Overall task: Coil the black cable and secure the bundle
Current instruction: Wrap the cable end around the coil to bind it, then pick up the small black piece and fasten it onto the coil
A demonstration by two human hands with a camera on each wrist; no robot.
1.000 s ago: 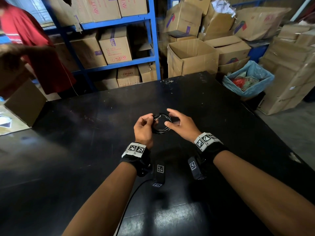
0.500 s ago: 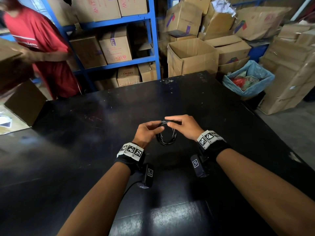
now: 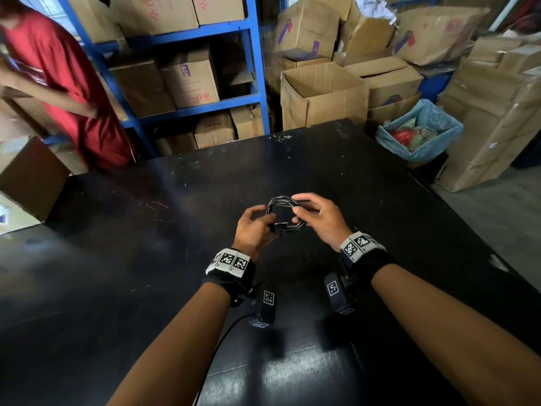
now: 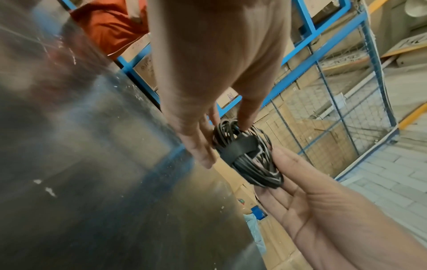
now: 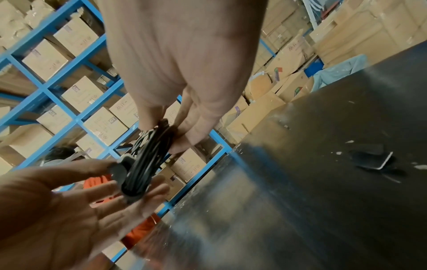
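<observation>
Over one black table point(image 3: 123, 259) scuffed with pale chips, our two hands hold a single coil of black cable point(image 3: 285, 215) clear of the surface, in front of one blue steel rack point(image 3: 251, 68) stacked with cardboard cartons. One open carton point(image 3: 322, 95) stands past the table's far edge, and one bin lined in blue plastic point(image 3: 421, 133) sits to its right. One person in a red shirt point(image 3: 67, 92) stands at the far left.

Our left hand point(image 3: 253, 230) pinches the near-left side of the coil between thumb and curled fingers, right at the strap. Our right hand point(image 3: 320, 219) grips the far-right side, thumb below and fingers arched over the loops.

From the left wrist camera we count one black strap point(image 4: 238, 148) wrapped across the bundle of loops, which lie tight together. The right wrist camera shows the coil edge-on between both sets of fingertips. We wear two black wristbands with checkered markers, one on each wrist point(image 3: 229, 263), point(image 3: 361, 246).
</observation>
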